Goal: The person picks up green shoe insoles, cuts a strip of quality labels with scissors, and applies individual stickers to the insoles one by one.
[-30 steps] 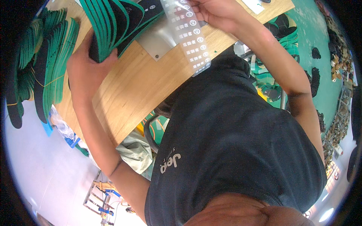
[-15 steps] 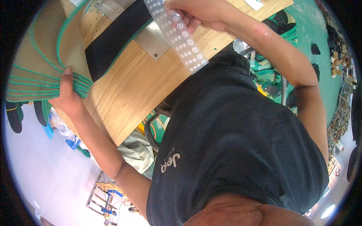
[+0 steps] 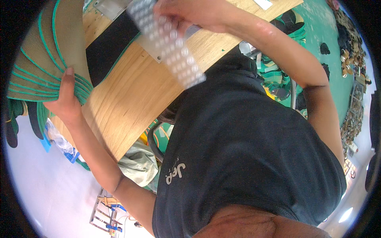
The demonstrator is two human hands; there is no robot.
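A fanned stack of tan insoles (image 3: 41, 81) with green edges is gripped in my left hand (image 3: 68, 101), the thumb pressing on top. A black insole-shaped piece with a green edge (image 3: 109, 53) lies on the wooden table (image 3: 129, 105), beside the stack. Over the table my right hand (image 3: 194, 15) pinches a clear plastic sheet of small printed stickers (image 3: 178, 57), blurred by motion. The sheet hangs down toward the table's near edge. Its upper end leaves the picture, and the right fingertips are partly hidden.
A flat metal plate (image 3: 154, 50) lies partly under the sticker sheet, and a metal fixture (image 3: 111, 7) is at the far edge of view. More green-edged insoles (image 3: 278, 75) are piled to the right, below the table. A pale sack (image 3: 139, 164) sits beneath it.
My right hand has shifted left with the sticker sheet, whose lower end has swung down and left. The insoles in my left hand are spread slightly differently.
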